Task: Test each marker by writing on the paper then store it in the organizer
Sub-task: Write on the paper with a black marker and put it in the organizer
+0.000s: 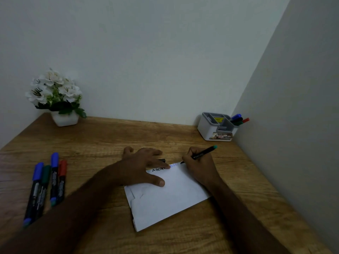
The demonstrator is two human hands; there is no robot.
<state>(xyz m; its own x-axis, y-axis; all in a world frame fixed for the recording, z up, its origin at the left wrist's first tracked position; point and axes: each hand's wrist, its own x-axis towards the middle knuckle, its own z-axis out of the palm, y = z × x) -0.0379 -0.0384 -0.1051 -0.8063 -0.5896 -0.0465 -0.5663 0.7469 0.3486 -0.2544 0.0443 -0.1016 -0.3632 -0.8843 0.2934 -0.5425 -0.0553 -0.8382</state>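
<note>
The wooden desk (102, 143) fills the lower half of the view, set into a corner between two pale walls. A white paper (165, 202) lies on it at centre, turned at an angle, with black lettering and fainter blue lettering along its far edge.

The left hand (141, 167) rests flat on the far left part of the paper, fingers spread, palm down. Just beyond its fingertips lies a small dark object, possibly a cap; I cannot tell. The right hand (200, 167) sits at the paper's far right corner, fingers pinched around a black marker with a teal end (201, 154), whose tip meets the paper's far edge beside the blue lettering.

A white pot of white flowers (56, 99) stands at the far left corner of the desk. A white and grey organizer (211, 129) stands at the far right corner, against the right wall. Four markers in the organizer (238, 119), capped blue, black, green and red, lean out of its right compartment.

Four loose markers (45, 186), capped blue, green, blue and red, lie side by side at the left, well apart from the paper.
</note>
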